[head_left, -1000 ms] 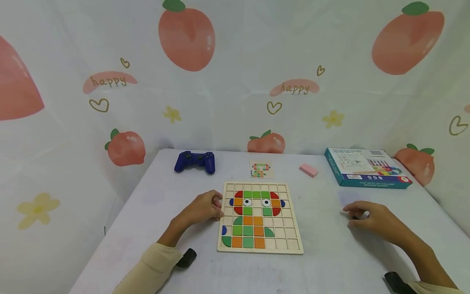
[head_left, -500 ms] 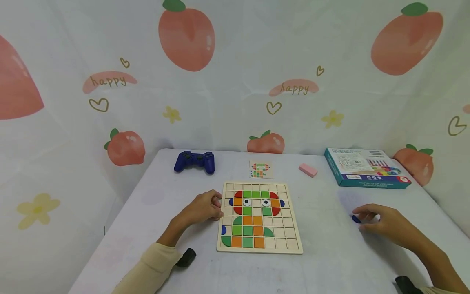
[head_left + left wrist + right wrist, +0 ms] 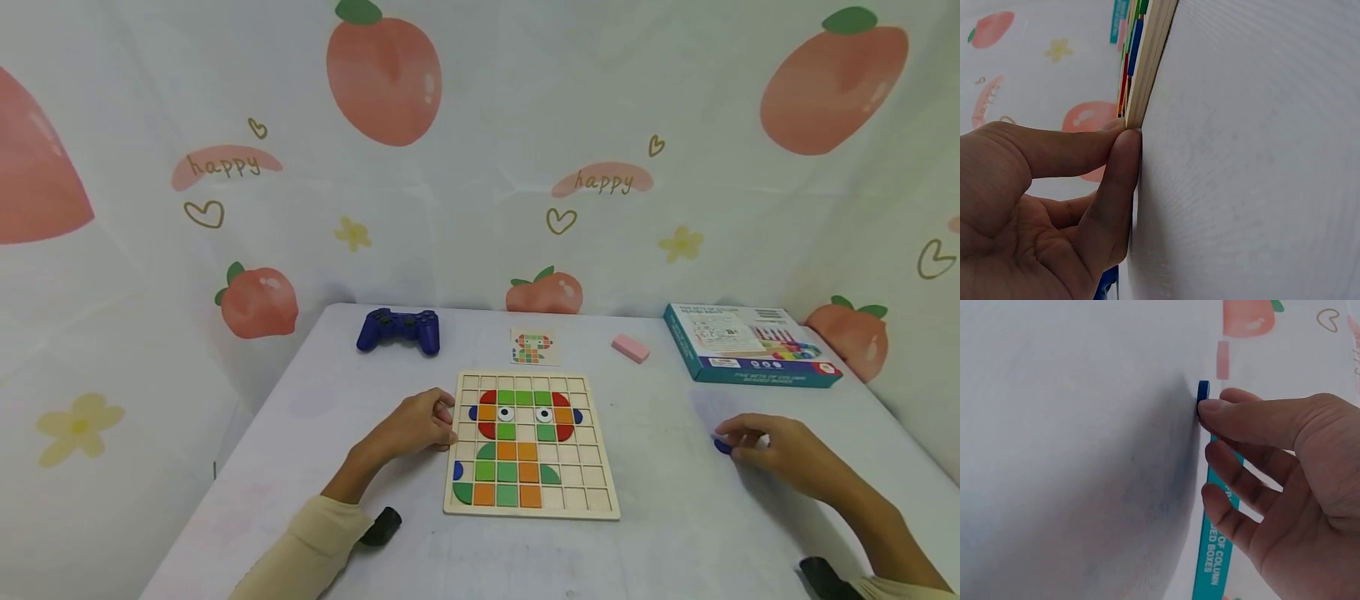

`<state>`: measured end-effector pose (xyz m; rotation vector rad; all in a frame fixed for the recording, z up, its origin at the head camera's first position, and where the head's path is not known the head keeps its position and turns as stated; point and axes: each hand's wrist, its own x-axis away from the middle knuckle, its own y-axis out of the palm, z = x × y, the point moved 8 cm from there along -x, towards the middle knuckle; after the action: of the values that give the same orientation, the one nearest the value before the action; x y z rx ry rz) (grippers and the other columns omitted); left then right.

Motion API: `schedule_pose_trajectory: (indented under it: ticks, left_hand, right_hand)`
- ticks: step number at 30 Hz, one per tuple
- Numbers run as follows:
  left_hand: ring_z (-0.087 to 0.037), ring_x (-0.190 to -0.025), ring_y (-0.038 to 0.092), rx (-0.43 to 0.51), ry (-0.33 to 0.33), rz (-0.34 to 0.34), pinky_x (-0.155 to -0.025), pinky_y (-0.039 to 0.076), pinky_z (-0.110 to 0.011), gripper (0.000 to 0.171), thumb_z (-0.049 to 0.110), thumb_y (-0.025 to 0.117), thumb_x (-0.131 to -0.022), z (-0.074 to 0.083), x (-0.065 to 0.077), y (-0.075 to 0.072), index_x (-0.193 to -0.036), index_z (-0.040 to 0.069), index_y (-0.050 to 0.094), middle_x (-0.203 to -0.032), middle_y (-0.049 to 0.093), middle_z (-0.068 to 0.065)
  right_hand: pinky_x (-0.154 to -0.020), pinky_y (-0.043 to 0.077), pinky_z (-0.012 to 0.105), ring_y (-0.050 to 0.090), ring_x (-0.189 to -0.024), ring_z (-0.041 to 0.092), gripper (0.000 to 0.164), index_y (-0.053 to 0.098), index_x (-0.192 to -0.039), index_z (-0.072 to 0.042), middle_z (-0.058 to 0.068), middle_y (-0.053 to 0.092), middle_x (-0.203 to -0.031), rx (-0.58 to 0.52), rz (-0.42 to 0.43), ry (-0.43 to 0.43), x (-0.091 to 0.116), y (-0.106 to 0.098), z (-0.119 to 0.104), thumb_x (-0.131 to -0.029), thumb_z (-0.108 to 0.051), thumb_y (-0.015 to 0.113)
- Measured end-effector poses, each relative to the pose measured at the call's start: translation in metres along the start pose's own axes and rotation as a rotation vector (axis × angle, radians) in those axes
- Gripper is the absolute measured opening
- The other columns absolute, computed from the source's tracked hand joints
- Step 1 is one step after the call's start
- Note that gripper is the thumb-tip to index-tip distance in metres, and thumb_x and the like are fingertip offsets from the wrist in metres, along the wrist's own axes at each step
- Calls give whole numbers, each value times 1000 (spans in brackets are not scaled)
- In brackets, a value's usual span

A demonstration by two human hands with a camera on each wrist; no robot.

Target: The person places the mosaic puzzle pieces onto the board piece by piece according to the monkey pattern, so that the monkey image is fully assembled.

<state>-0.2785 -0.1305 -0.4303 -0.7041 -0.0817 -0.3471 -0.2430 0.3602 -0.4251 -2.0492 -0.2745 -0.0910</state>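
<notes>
A wooden grid board [image 3: 573, 497] lies flat in the middle of the table, with red, orange, green and blue tiles and two eye tiles set in it. My left hand [image 3: 416, 423] is at its left edge; in the left wrist view thumb and forefinger pinch the board's rim [image 3: 1150, 59]. Off to the right of the board, my right hand [image 3: 783, 454] holds a small blue tile [image 3: 722, 447] between thumb and forefinger, low over the table. The right wrist view shows the blue tile [image 3: 1203, 390] on edge, its lower part behind the thumb; the other fingers are loosely bent.
Behind the board lies a small pattern card [image 3: 534, 346]. A pink block [image 3: 630, 347] is right of the card. A blue game controller [image 3: 398, 331] sits at the back left, and a flat teal box [image 3: 752, 343] at the back right. A patterned cloth hangs behind the table.
The right hand has shifted slightly, first right and then a little back left; the blue tile shows more clearly at its fingertips. The left hand and board stay put.
</notes>
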Motion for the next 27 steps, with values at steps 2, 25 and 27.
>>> schedule_pose_trajectory:
  ticks: [2,25,27]
  left_hand:
    - [-18,-89,61,-2,2,1,-83,57,-33,53,5,84,-88,0,0,0,-134,-4,61,-102,66,-7]
    - [-17,-88,62,11,0,-1,-84,58,-33,53,4,84,-87,2,2,-1,-134,-5,61,-102,66,-7]
    - [-17,-88,61,10,1,-1,-83,58,-33,53,4,84,-87,3,2,-1,-134,-5,61,-102,66,-7]
  right_hand:
    - [-72,53,24,60,-94,22,27,74,-121,-2,3,73,-103,11,8,-9,-1,0,-1,-94,-7,74]
    - [-86,60,45,64,-96,22,41,72,-125,1,4,75,-104,-37,2,-27,-11,5,-13,-93,-23,81]
    - [-84,59,42,64,-96,21,41,72,-125,0,4,75,-105,-38,7,-27,-13,5,-16,-92,-23,81]
